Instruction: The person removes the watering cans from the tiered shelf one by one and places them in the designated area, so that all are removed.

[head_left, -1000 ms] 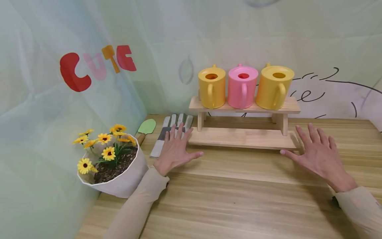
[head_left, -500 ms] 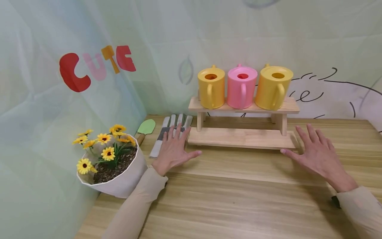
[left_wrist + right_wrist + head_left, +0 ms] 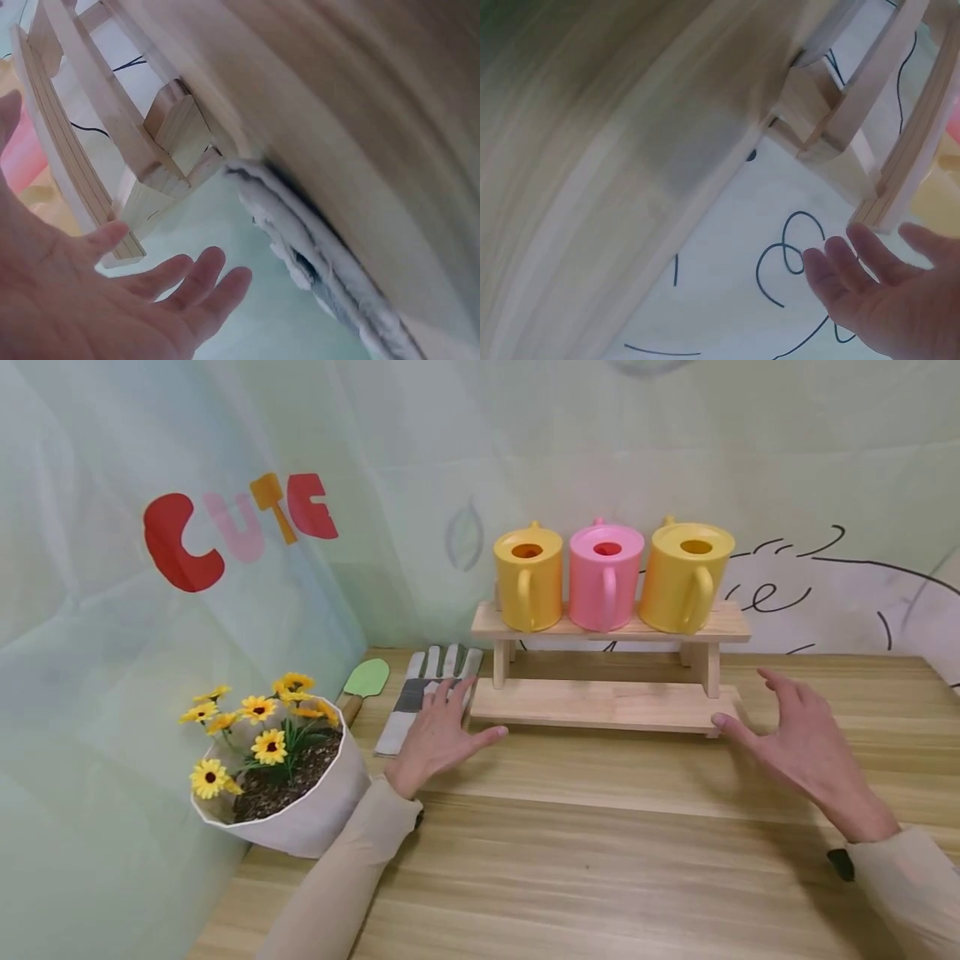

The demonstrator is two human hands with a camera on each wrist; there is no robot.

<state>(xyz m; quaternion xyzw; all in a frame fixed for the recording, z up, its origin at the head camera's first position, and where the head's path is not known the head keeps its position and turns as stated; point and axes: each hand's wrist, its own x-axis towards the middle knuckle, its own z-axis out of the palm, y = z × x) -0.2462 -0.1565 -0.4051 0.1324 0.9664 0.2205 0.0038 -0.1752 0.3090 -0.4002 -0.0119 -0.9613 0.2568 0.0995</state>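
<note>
A two-tier wooden stand [image 3: 600, 703] is at the back of the table. Its upper board carries a yellow watering can [image 3: 528, 585], a pink watering can [image 3: 604, 585] and another yellow watering can [image 3: 682, 585], handles facing me. My left hand [image 3: 437, 739] hovers off the stand's left end, thumb spread and fingers slightly bent. It overlaps a grey and white work glove [image 3: 401, 727] in the head view. Off the right end is my right hand [image 3: 813, 756], thumb apart and fingers loosely bent. Neither hand holds anything. The right wrist view shows the fingers [image 3: 870, 259] near the stand's end.
At the left stands a white flowerpot [image 3: 315, 814] with soil and yellow artificial flowers [image 3: 268, 747]. Behind it a small green trowel [image 3: 367, 677] lies beside the glove. A printed cloth backdrop [image 3: 405, 468] closes off the back and left.
The fingers of my right hand, flat and spread before, have bent and drawn together. My left fingers have bent slightly. The watering cans and stand stay in place; the head view has shifted a little.
</note>
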